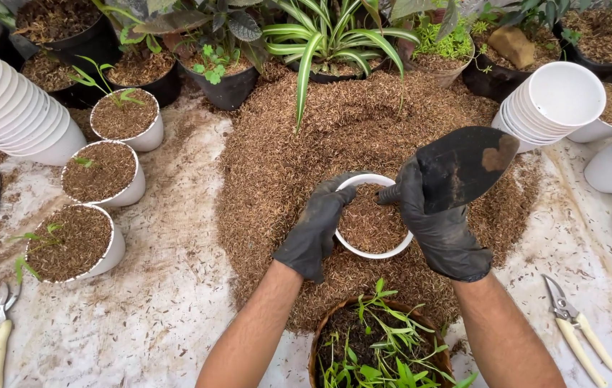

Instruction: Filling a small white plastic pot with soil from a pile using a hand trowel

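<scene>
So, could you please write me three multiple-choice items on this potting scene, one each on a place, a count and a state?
1. Where does the white pot in hand sit?
A. on the heap of brown husk mix
B. on a shelf
C. in a sink

2. How many filled white pots stand in a row at left?
A. one
B. three
C. six

3. What is the right hand doing?
A. resting empty
B. gripping a black trowel
C. holding shears

Answers: 1 A, husk lies all around the pot; 2 B, three pots line up there; 3 B, its gloved fingers wrap the trowel's handle, while the left hand steadies the rim.
</scene>
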